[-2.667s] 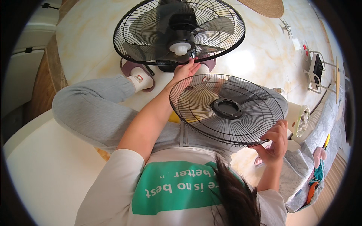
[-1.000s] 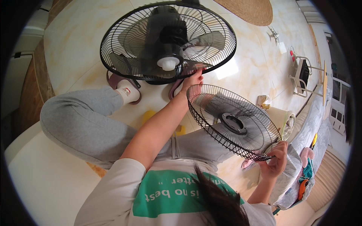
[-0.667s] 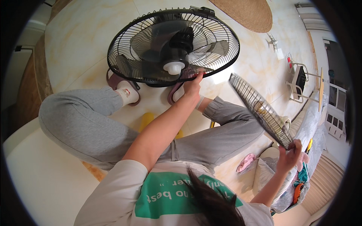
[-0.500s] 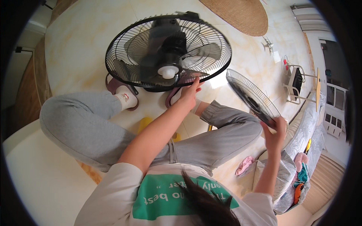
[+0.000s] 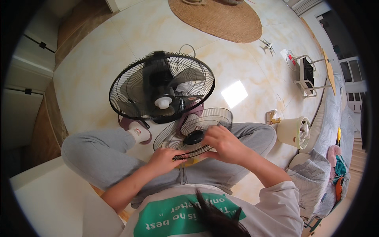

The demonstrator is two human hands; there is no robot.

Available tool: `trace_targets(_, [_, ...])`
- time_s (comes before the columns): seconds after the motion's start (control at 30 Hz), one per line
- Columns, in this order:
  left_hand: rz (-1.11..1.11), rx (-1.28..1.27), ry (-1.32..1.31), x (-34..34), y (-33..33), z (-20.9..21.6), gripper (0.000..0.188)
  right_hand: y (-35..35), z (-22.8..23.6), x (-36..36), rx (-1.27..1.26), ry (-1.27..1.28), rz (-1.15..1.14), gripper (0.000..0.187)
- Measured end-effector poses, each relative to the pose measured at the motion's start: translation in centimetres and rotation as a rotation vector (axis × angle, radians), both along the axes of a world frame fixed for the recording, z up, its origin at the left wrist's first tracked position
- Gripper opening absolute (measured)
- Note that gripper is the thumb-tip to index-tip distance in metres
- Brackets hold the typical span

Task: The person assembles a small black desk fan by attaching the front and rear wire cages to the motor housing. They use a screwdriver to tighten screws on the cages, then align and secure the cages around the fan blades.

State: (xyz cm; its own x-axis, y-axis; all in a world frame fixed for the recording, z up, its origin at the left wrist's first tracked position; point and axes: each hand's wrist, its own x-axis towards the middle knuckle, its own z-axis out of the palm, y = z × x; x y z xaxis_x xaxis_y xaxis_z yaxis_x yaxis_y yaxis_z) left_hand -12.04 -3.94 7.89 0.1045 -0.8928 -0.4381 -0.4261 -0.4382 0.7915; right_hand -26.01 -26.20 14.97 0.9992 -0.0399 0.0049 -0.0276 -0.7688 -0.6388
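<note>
A black fan stands on the floor in front of me, its rear wire cage and dark see-through blades facing up toward me. A white knob sits at the middle of the blades. Over my lap I hold the round front grille, a wire guard with a dark hub, tilted and apart from the fan. My left hand is closed on its near rim. My right hand is closed on the grille's right part beside the hub, its fingertips partly hidden.
Beyond the fan lies a round woven mat. A lined waste bin stands right of my knee, a small box beside it. A white-framed chair and a covered sofa line the right side. My slippered feet flank the fan's base.
The front grille has come from my right side to over my lap. My left hand has left the fan's cage for the grille's rim. The fan now sits lower and further left in view.
</note>
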Motion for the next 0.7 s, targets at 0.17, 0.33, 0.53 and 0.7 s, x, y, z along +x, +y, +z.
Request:
trace_targets(0.17, [0.123, -0.196, -0.087, 0.6, 3.0, -2.1, 0.026, -4.6, -3.7, 6.6, -0.094, -0.351, -0.715, 0.050])
trace_targets(0.33, [0.147, -0.091, -0.165, 2.2, 5.3, -2.5, 0.028, -6.7, -6.2, 9.3, -0.336, -0.388, -0.670, 0.022])
trace_targets(0.53, [0.149, -0.003, -0.076, 2.9, 5.7, -2.1, 0.030, -6.5, -6.5, 9.4, -0.315, -0.446, -0.669, 0.018])
trace_targets(0.7, [0.058, -0.011, 0.042, 3.9, 5.6, -1.4, 0.031, -5.9, -6.6, 9.5, -0.422, -0.486, -0.706, 0.019])
